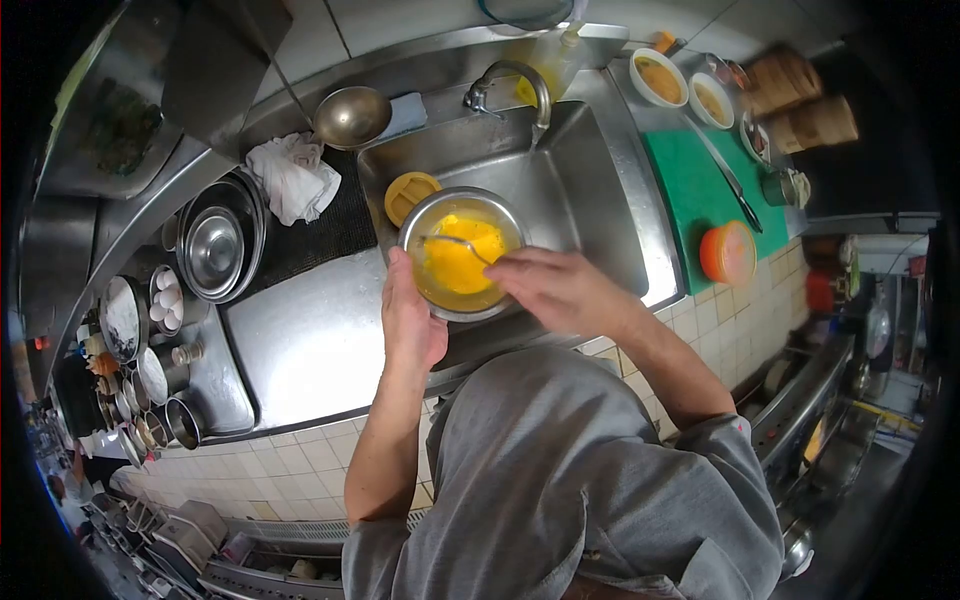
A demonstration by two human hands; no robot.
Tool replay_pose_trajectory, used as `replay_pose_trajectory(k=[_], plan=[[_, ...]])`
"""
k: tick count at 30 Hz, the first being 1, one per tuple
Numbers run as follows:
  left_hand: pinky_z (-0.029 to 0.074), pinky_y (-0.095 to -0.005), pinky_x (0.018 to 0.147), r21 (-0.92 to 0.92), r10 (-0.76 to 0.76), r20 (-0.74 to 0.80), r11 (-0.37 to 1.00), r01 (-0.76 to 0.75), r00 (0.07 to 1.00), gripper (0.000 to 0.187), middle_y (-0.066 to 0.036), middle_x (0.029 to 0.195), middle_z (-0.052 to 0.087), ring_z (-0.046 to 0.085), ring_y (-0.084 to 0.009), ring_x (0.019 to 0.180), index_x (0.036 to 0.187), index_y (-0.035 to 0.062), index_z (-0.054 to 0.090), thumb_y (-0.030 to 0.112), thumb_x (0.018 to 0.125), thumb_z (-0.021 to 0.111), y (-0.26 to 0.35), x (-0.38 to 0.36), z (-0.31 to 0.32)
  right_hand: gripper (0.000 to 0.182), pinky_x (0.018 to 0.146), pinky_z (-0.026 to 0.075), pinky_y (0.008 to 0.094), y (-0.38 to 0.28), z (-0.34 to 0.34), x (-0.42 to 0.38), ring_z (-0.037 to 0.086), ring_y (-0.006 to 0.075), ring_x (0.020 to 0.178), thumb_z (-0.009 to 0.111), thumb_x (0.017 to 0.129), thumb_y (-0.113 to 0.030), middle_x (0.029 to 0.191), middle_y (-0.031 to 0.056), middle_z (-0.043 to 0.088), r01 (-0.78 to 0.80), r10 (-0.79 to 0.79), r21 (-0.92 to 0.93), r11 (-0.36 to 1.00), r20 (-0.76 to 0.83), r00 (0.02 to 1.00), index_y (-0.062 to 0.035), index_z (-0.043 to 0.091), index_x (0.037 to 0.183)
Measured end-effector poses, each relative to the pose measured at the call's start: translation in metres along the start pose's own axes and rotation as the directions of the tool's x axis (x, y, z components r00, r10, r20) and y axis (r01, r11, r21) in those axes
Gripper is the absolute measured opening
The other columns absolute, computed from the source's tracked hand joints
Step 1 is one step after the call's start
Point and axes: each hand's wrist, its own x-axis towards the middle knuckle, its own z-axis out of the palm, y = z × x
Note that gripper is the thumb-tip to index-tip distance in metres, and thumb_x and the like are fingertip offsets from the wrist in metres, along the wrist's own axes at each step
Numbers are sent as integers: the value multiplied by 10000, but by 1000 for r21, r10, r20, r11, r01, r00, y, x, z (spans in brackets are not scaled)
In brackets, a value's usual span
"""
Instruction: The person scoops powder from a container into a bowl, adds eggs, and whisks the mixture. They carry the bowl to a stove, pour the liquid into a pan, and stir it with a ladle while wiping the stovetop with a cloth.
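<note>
A metal bowl (412, 262) of beaten yellow egg (470, 265) is held over the near left part of the sink (600, 215). My left hand (410, 318) grips the bowl at its left and lower side, fingers partly hidden beneath it. Pinched in my right hand (555, 290) is a fork (455, 241), its head dipped in the egg; the tines are hard to make out. A round yellow object (408, 195) sits just behind the bowl, partly covered by it.
Behind the sink stands a faucet (538, 95). On the right, a green cutting board (680, 170) bears a knife (735, 185) and an orange container (727, 253). Stacked metal bowls (215, 250), a white cloth (295, 178) and a bowl of eggs (166, 298) lie left.
</note>
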Motion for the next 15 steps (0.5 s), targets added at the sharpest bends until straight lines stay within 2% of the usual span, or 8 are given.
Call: replay_pose_trajectory(k=[2, 4, 6, 10, 12, 13, 15], plan=[[485, -413, 1032, -6, -3, -2, 1000, 3, 1000, 556, -153, 1328, 580, 589, -250, 1218, 1387, -3, 440, 452, 1086, 336, -3, 5, -9, 261, 756, 564, 348, -7, -1, 1, 694, 314, 885, 686, 883, -3, 1047, 153, 692, 14, -17, 25, 1000, 121, 993, -30, 687, 1143], [468, -433, 1044, -11, -6, -4, 1000, 6, 1000, 560, -142, 1343, 578, 578, -258, 1233, 1396, 19, 447, 472, 1079, 351, -2, 6, -12, 258, 747, 566, 358, -4, -2, -1, 699, 312, 889, 692, 889, -18, 1060, 156, 690, -8, -1, 57, 998, 156, 988, -37, 688, 1146], [465, -437, 1046, 4, -19, 9, 1000, 19, 1000, 562, -144, 1339, 580, 577, -264, 1233, 1394, 17, 447, 472, 1080, 349, 1, 4, -12, 303, 736, 564, 356, 2, -2, -2, 702, 312, 867, 660, 883, -2, 1076, 146, 692, 21, -29, 97, 995, 75, 997, -34, 681, 1184], [459, -444, 1051, 33, -11, 23, 999, 10, 1000, 569, -146, 1352, 567, 570, -268, 1241, 1397, 14, 441, 476, 1079, 349, 0, 5, -9, 278, 744, 559, 362, 0, -3, 5, 701, 311, 866, 652, 888, 8, 1047, 152, 699, 14, -16, 97, 995, 19, 1000, -20, 691, 1162], [484, -378, 1033, -12, 6, -34, 1000, -6, 999, 538, -144, 1301, 595, 599, -223, 1200, 1367, -30, 454, 420, 1092, 347, 5, 5, -3, 277, 733, 554, 355, -7, -5, 5, 695, 291, 839, 644, 891, 23, 1022, 156, 701, 0, -18, 153, 988, 121, 992, -13, 689, 1162], [484, -378, 1033, -12, 6, -32, 1000, -6, 999, 538, -144, 1301, 595, 599, -223, 1200, 1367, -30, 454, 420, 1092, 347, 5, 6, -3, 277, 733, 554, 355, -4, -6, 4, 695, 291, 839, 644, 891, 23, 1022, 156, 701, 0, -18, 151, 989, 119, 993, -13, 689, 1162], [470, -371, 1047, -1, 18, -19, 1000, -18, 1000, 543, -141, 1312, 593, 588, -216, 1216, 1372, -35, 452, 419, 1092, 348, 5, 5, -4, 262, 709, 541, 329, 7, -9, 0, 682, 251, 807, 648, 892, 21, 995, 146, 701, 21, -24, 126, 992, 17, 1000, -3, 690, 1150]])
